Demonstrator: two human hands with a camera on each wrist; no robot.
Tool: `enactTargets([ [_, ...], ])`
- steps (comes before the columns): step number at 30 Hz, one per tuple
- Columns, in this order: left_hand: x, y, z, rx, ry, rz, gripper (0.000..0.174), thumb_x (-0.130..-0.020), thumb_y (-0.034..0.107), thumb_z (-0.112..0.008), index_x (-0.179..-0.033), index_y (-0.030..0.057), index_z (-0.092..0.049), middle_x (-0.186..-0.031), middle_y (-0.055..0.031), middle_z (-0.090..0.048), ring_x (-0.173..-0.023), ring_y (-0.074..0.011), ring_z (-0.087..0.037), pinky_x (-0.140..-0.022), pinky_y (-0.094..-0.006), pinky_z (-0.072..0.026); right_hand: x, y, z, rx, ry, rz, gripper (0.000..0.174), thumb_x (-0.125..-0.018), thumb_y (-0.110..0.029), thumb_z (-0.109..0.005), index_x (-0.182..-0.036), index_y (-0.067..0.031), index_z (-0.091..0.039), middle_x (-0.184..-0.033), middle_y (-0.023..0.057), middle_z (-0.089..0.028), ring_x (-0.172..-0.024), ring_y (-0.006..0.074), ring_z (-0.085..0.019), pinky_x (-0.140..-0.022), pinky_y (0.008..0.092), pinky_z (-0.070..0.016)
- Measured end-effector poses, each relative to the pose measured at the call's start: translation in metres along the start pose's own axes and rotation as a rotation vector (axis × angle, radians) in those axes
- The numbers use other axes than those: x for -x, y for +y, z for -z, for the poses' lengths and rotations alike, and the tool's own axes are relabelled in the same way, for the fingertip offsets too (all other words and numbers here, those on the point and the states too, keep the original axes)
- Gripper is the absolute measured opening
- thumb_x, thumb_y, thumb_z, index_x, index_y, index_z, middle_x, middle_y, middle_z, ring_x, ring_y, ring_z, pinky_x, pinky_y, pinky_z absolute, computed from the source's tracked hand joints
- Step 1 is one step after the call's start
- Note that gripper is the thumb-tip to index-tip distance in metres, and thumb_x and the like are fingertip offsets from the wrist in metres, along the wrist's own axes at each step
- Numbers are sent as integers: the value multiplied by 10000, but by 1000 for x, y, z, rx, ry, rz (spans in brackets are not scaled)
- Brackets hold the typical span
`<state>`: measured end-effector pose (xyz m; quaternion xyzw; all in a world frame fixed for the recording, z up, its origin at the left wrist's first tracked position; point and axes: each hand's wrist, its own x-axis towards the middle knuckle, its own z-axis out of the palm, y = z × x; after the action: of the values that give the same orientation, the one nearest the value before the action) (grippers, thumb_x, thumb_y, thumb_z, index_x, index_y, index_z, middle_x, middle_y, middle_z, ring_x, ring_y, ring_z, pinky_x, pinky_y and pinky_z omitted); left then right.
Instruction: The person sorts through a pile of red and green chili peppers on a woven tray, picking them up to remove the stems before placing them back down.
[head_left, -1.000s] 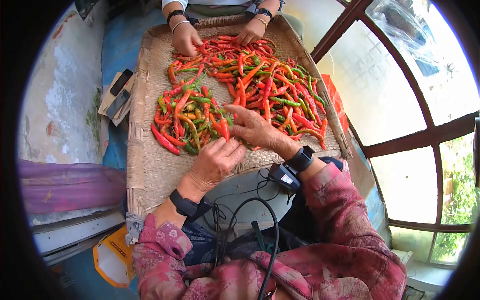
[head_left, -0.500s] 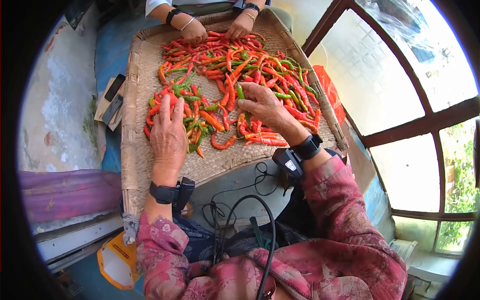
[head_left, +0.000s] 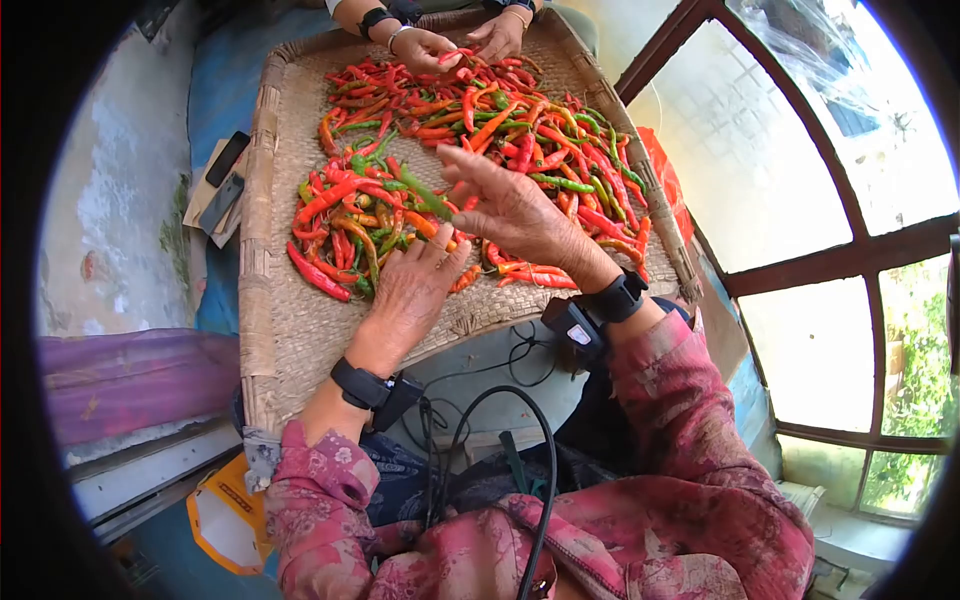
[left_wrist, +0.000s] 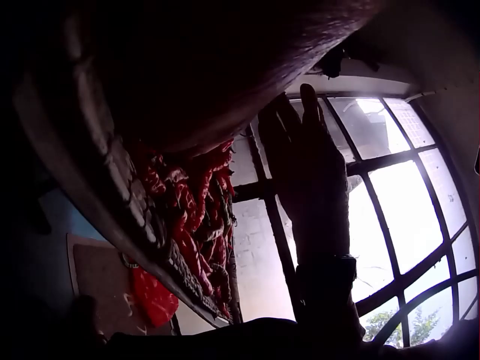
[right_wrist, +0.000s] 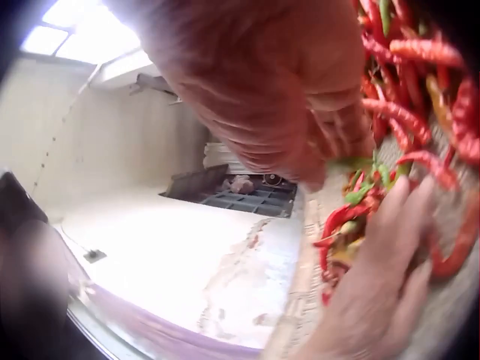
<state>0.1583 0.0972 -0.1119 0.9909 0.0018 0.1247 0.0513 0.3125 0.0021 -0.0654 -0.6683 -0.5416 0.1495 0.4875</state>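
Observation:
A wide woven tray holds a spread of red, orange and green chili peppers. My left hand lies low over the front of a smaller pile of chili peppers, fingers extended, fingertips beside an orange chili pepper. Just right of that pile, my right hand hovers with its fingers spread apart. A blurred green chili pepper lies off its thumb tip, over the small pile. In the right wrist view the left hand reaches with straight fingers among the peppers.
Across the tray, another person's hand holds a red chili pepper. Two phones lie on cardboard beyond the tray's left rim. A red bag sits outside its right rim. A black cable loops over my lap.
My right hand pinched the green chili pepper upright half a second ago; now it has moved left with fingers spread. My left hand has shifted right and nearer me, off the small pile's middle.

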Motion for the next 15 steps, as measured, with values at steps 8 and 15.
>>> enactTargets([
  [8, -9, -4, 6, -93, -76, 64, 174, -725, 105, -544, -893, 86, -583, -971, -75, -514, -878, -213, -514, -661, -345, -418, -8, 44, -29, 420, -83, 52, 483, -726, 26, -525, -1202, -3, -443, -1022, 202, -561, -898, 352, -573, -739, 392, -486],
  [15, -6, -11, 5, -138, 17, 80, 139, -706, 90, -557, -844, 86, -568, -878, -47, -536, -867, -204, -523, -654, -329, -442, -10, 50, -41, 721, -231, -106, 441, -770, -154, -577, -1186, -48, -475, -974, 178, -586, -820, 344, -606, -672, 417, -495],
])
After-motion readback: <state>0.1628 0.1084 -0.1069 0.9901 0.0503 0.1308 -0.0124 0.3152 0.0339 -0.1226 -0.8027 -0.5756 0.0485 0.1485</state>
